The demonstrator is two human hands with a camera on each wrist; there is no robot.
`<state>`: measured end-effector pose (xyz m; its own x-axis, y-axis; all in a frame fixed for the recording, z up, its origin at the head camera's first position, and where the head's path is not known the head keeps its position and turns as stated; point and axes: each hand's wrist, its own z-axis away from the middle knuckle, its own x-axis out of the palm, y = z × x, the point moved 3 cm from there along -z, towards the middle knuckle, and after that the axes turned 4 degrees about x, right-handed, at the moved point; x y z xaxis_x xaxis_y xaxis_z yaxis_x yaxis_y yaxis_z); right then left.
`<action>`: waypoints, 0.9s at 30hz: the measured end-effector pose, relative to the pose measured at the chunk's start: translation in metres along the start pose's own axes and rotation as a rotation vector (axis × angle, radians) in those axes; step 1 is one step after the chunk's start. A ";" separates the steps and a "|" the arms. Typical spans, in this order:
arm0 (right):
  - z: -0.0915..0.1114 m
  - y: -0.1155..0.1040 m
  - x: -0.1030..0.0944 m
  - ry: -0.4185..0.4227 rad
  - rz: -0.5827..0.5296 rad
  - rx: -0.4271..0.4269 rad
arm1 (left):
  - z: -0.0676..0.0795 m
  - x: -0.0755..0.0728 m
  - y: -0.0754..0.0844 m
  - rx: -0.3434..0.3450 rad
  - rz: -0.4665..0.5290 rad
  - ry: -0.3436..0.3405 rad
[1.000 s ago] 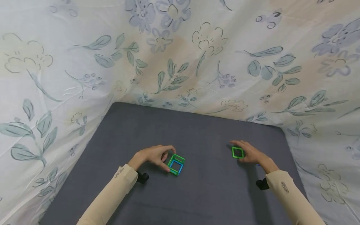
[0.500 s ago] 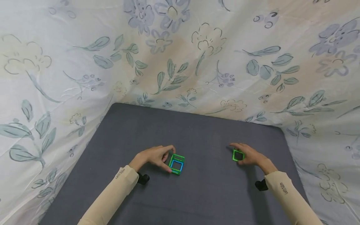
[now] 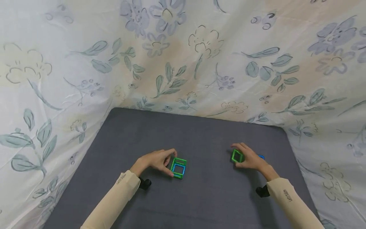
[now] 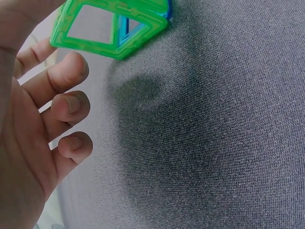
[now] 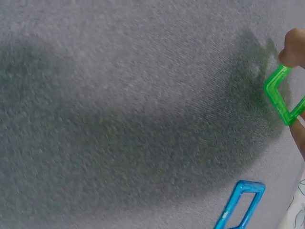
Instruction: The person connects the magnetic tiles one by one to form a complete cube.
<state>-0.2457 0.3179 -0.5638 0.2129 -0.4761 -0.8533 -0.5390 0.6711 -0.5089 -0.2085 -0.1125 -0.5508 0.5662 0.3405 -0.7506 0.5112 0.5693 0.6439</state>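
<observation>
glossy plastic frame [image 5: 277, 102], matt cloth [image 4: 248, 119]

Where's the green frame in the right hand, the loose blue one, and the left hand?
Green frame [image 5: 277, 102]: right wrist view, its lower-left bar.
Loose blue frame [image 5: 232, 203]: right wrist view, its left bar.
Left hand [image 3: 155, 159]: head view, on its back.

Both forearms reach inward from the lower corners, the left sleeve [image 3: 111, 200] and right sleeve [image 3: 294, 202] of beige cloth with small dark lettering, ending at bare wrists. The left hand [image 3: 158, 161] arches its index finger above an extended thumb in a pinch; its other three fingers [image 4: 71, 109] curl loosely. The right hand [image 3: 249, 156], well apart, pinches with its thumb below and its fingers above, knuckles bent.
</observation>
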 end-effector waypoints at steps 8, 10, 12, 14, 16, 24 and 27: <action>0.004 -0.005 0.005 0.110 -0.047 -0.047 | 0.000 -0.002 0.001 -0.008 0.006 -0.008; 0.006 -0.006 0.007 0.135 -0.058 -0.043 | 0.000 -0.002 0.001 -0.007 0.008 -0.010; 0.007 -0.008 0.009 0.157 -0.074 -0.044 | 0.000 -0.003 0.001 -0.008 0.010 -0.013; 0.007 -0.010 0.012 0.180 -0.108 -0.056 | -0.001 -0.003 0.001 -0.006 0.012 -0.013; 0.006 -0.014 0.016 0.203 -0.145 -0.076 | -0.001 -0.003 0.001 -0.004 0.015 -0.013; -0.002 -0.055 0.029 0.285 -0.259 -0.146 | -0.003 -0.002 0.004 0.005 0.010 -0.014; -0.004 -0.076 0.029 0.276 -0.299 -0.164 | -0.004 -0.002 0.005 0.003 0.004 -0.015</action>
<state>-0.2021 0.2509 -0.5493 0.1655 -0.7845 -0.5977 -0.6138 0.3924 -0.6850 -0.2094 -0.1077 -0.5469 0.5782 0.3314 -0.7456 0.5108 0.5656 0.6474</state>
